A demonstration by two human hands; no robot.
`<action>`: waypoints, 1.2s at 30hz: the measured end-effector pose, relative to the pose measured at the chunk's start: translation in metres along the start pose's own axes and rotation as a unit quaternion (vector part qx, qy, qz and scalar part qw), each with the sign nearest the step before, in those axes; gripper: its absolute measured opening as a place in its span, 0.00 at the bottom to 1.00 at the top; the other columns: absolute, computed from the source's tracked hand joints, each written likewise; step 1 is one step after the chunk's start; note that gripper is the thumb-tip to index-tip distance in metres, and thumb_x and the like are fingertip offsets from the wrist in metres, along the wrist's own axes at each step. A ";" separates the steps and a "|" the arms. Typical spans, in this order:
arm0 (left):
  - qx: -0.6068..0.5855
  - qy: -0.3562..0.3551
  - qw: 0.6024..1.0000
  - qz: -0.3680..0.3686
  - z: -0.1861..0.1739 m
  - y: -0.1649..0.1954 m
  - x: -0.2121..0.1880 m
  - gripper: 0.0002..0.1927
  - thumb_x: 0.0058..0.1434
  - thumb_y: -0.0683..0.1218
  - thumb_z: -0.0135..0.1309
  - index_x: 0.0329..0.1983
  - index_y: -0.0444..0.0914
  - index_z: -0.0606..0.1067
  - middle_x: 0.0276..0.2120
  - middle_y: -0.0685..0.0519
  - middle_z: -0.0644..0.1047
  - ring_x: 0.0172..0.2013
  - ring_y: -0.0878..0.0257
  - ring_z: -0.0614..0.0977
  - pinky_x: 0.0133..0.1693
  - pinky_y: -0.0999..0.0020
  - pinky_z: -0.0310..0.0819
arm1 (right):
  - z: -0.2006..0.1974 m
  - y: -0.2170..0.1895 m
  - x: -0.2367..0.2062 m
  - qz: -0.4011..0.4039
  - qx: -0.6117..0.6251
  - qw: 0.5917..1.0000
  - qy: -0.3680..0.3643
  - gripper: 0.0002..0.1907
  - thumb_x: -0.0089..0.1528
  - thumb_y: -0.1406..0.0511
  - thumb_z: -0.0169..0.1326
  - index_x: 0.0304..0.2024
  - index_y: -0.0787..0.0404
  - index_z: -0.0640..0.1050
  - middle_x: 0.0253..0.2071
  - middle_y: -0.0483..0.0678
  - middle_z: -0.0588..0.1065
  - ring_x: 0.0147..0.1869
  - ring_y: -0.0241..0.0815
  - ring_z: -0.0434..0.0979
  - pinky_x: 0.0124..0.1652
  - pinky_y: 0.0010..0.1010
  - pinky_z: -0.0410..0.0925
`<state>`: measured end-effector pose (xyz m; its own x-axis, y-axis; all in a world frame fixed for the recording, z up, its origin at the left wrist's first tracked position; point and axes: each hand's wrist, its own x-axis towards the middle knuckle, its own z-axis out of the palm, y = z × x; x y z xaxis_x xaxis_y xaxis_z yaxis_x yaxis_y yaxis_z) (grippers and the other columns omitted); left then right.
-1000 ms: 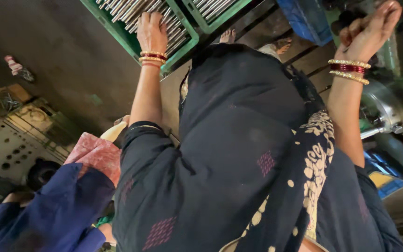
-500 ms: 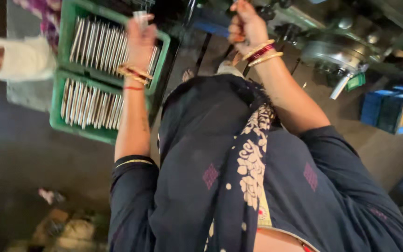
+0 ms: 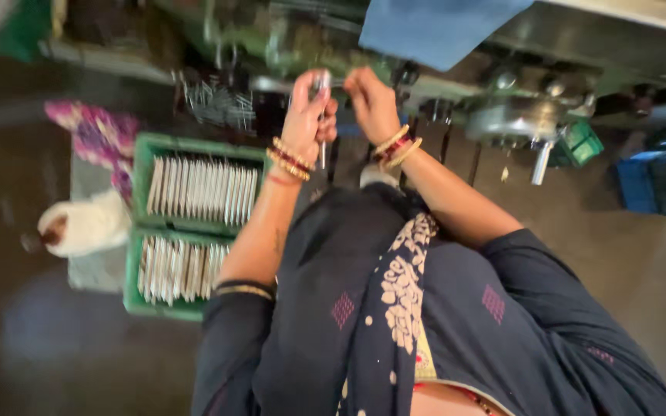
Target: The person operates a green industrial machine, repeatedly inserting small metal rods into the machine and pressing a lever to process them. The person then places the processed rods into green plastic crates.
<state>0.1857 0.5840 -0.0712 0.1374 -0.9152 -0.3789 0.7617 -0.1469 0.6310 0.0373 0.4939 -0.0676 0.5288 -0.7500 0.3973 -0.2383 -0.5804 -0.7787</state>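
Both hands are raised at the grey-green metal machine (image 3: pixel 395 46). The left hand (image 3: pixel 307 115) is curled closed around a slim silver metal rod (image 3: pixel 322 100), held upright. The right hand (image 3: pixel 370 98), fingers bent, hovers just beside it; its grip is unclear.

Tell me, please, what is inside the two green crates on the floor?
Both green crates hold rows of thin metal rods laid side by side. The person's left arm covers the crates' right edge, so nothing there can be seen.
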 end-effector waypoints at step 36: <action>0.710 0.039 0.401 0.578 0.128 0.081 0.083 0.21 0.68 0.57 0.57 0.24 0.42 0.68 0.24 0.49 0.71 0.28 0.51 0.74 0.30 0.54 0.67 | -0.118 -0.001 0.075 -0.077 -0.008 0.985 0.151 0.02 0.68 0.74 0.50 0.42 0.64 0.72 0.35 0.54 0.76 0.38 0.45 0.81 0.40 0.35 0.73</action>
<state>0.1779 0.4483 0.0349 -0.0602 -0.6733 0.7369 -0.9594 0.2428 0.1435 -0.0189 0.4003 0.0201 0.2932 -0.7111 0.6390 -0.1885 -0.6982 -0.6906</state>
